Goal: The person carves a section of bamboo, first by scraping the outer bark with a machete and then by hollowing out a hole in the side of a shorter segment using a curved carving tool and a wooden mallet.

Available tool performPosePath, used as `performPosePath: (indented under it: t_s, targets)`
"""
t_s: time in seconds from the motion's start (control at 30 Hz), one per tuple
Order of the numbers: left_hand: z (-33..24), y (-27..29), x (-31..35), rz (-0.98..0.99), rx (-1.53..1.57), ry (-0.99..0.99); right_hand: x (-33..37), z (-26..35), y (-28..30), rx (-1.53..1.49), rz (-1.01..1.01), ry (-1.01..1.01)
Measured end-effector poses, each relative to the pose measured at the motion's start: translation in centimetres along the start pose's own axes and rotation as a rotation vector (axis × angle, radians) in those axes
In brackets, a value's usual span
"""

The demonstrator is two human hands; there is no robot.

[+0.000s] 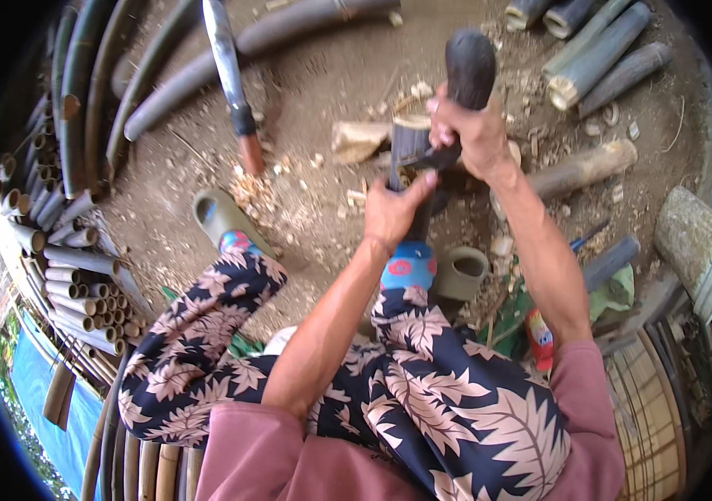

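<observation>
My right hand (477, 138) is closed around a dark tool with a thick, rounded end (470, 67) pointing up and away from me. Lower and to the left, my left hand (391, 213) wraps round a dark bamboo piece (419, 224), its thumb stretched toward the right hand. Between the hands the tool's lower part is blurred and partly hidden. Just beyond them stands a short dark bamboo block (411, 138), beside a pale split chunk of wood (360, 142). My right foot, in a blue patterned sock (409, 265), is close behind the bamboo piece.
A machete (224, 63) with a wooden handle lies at upper left near shavings. Long bamboo poles (172, 96) and stacked cut tubes (80, 292) line the left. More bamboo pieces (602, 58) lie far right, with a grey bucket (698, 242), a red bottle (540, 338) and an empty clog (463, 274) nearer.
</observation>
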State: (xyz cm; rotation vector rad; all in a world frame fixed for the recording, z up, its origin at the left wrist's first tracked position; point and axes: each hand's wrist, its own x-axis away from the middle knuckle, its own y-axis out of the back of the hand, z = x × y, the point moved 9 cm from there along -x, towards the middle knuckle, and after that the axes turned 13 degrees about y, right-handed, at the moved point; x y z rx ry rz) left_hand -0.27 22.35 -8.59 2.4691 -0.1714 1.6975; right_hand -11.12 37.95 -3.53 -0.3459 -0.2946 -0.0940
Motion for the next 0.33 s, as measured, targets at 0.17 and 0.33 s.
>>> performPosePath:
  t_s: [0.17,0.33]
  targets:
    - [0.8,10.7,-0.5,-0.362,-0.228,-0.189,1.4,3.4,-2.7,-0.217,0.160,-0.076]
    - [-8.5,23.8,-1.7,-1.011,-0.695,-0.304,-3.2,13.2,1.7,0.531,-0.064,0.610]
